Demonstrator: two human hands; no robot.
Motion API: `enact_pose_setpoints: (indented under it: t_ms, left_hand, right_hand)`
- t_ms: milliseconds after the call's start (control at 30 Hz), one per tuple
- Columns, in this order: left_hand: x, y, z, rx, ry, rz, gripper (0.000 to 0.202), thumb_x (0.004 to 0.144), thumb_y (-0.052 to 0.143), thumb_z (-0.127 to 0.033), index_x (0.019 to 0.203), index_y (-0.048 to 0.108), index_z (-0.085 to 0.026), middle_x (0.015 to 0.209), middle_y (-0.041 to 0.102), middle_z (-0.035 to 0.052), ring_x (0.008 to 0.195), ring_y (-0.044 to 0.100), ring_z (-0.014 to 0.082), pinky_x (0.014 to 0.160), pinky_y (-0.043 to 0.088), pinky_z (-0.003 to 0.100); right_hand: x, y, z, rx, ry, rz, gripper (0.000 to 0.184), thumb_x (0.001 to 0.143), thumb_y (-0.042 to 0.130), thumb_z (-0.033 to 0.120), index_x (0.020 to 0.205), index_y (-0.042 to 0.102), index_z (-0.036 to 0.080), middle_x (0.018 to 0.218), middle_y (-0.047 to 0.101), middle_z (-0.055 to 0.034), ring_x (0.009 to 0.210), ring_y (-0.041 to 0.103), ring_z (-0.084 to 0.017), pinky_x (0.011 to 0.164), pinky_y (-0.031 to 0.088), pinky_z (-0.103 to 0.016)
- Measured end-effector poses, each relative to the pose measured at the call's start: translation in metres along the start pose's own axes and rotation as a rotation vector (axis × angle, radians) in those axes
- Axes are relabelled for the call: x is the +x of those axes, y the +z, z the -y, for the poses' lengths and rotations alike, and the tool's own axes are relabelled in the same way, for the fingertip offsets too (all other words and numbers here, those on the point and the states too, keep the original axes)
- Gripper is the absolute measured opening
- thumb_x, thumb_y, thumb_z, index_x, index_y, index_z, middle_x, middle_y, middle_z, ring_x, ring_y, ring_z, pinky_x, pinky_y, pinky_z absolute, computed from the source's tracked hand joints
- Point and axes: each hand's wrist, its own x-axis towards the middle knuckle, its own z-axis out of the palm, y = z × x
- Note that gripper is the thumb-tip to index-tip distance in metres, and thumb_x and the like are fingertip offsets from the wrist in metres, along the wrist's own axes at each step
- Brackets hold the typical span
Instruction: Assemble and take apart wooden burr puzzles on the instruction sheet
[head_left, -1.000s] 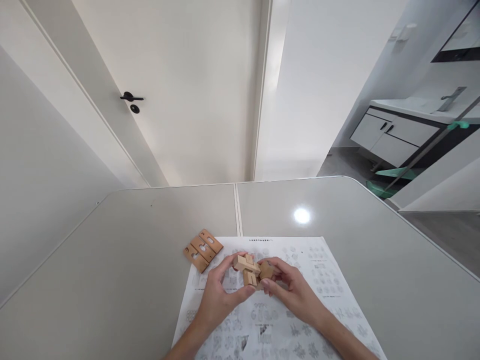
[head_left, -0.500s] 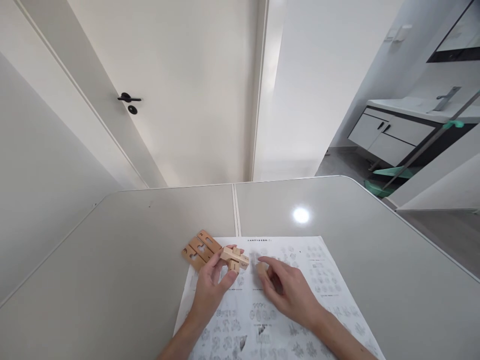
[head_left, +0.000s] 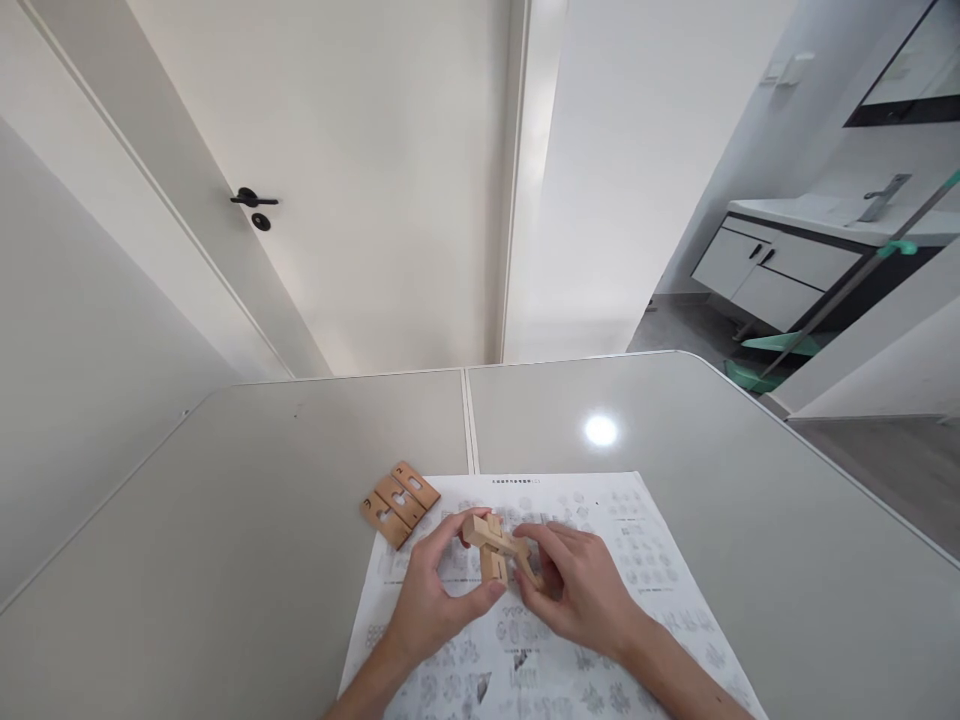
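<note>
Between left fingers (head_left: 484,598), curled part-way, crossed wooden blocks (head_left: 493,566) gripped; right fingers (head_left: 546,541), nearly closed, pinch wooden piece (head_left: 528,563) alongside: steady blocks, align piece gently.

One flat off-white door (head_left: 375,190), fitted at its left side with a black lever handle (head_left: 253,198) and a round black lock plate (head_left: 261,221). Placed before the door: one pale grey table (head_left: 225,500) with white edging. Seen well to the right of the door: one white, dark-trimmed vanity cabinet (head_left: 780,295), topped by a silver-grey tap (head_left: 883,200); one dark-edged mirror (head_left: 919,75), mounted above; one slanted grey pole (head_left: 832,304) with a green fitting (head_left: 896,248).
</note>
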Motion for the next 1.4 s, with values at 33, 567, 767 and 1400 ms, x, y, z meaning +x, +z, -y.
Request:
enact_pose_setpoints:
  t_ms: [33, 567, 767, 1400]
  left_hand:
    - [0.0, 0.0, 0.0, 0.006, 0.006, 0.007, 0.058, 0.079, 0.081, -0.043, 0.133, 0.065, -0.027, 0.126, 0.073, 0.0097, 0.117, 0.066, 0.0319, 0.105, 0.052, 0.046]
    - [0.001, 0.003, -0.008, 0.003, 0.056, 0.174, 0.065, 0.074, 0.089, -0.044, 0.133, 0.063, -0.034, 0.124, 0.07, 0.0043, 0.114, 0.065, 0.0285, 0.101, 0.05, 0.039]
    - [0.002, -0.001, -0.004, 0.044, 0.067, 0.168, 0.066, 0.073, 0.089, -0.039, 0.133, 0.062, -0.034, 0.119, 0.07, 0.0036, 0.108, 0.064, 0.0266, 0.097, 0.05, 0.039]
    - [0.004, 0.005, 0.01, 0.457, 0.21, 0.118, 0.057, 0.068, 0.09, -0.03, 0.117, 0.063, -0.027, 0.142, 0.06, 0.0127, 0.137, 0.046, 0.0416, 0.11, 0.042, 0.06]
  right_hand:
    - [0.0, -0.001, 0.0, 0.025, 0.003, -0.013, 0.025, 0.092, 0.061, 0.027, 0.117, 0.061, 0.024, 0.061, 0.058, 0.0031, 0.053, 0.053, -0.016, 0.054, 0.037, -0.027]
    - [-0.002, -0.004, 0.0, 0.411, 0.03, 0.033, 0.02, 0.103, 0.056, 0.038, 0.111, 0.067, 0.023, 0.07, 0.048, 0.0016, 0.065, 0.046, -0.018, 0.06, 0.035, -0.029]
    - [0.003, -0.014, 0.005, 0.581, 0.11, 0.128, 0.032, 0.102, 0.055, 0.05, 0.086, 0.062, 0.023, 0.075, 0.045, 0.0014, 0.069, 0.043, -0.017, 0.062, 0.032, -0.029]
    - [0.0, -0.003, -0.011, -0.115, 0.271, -0.122, 0.025, 0.091, 0.055, 0.033, 0.074, 0.038, 0.025, 0.059, 0.048, 0.0047, 0.049, 0.042, -0.013, 0.048, 0.028, -0.024]
